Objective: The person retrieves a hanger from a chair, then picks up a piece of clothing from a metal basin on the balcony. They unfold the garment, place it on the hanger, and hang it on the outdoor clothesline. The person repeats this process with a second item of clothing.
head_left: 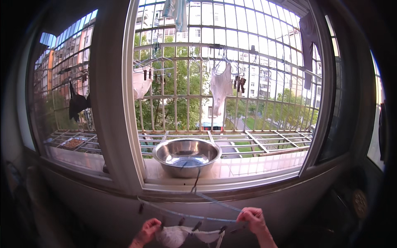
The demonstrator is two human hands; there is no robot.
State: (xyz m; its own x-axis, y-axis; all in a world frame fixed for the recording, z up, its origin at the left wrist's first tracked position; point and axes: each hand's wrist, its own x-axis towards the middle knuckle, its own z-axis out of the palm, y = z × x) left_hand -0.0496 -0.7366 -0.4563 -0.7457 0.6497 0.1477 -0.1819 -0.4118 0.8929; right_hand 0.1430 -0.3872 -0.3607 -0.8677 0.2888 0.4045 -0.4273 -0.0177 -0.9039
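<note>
Low in the view, a blue clothes hanger (201, 219) with a dark hook (197, 181) is held up in front of the wall. Several dark clothes pegs (197, 226) are along it, and a white bra (175, 237) hangs below them. My right hand (252, 218) grips the hanger at its right corner. At the bra's left end, my left hand (149, 231) has its fingertips pinched together at the fabric's edge, close to a peg. The exact hold of those fingers is small and partly hidden.
A stainless steel basin (187, 155) stands on the tiled window ledge (248, 167), just beyond the hanger's hook. Outside, white garments (220, 88) and more pegs hang from a rail (198, 46) before a metal window grille (273, 102). Window frames (131, 93) flank the opening.
</note>
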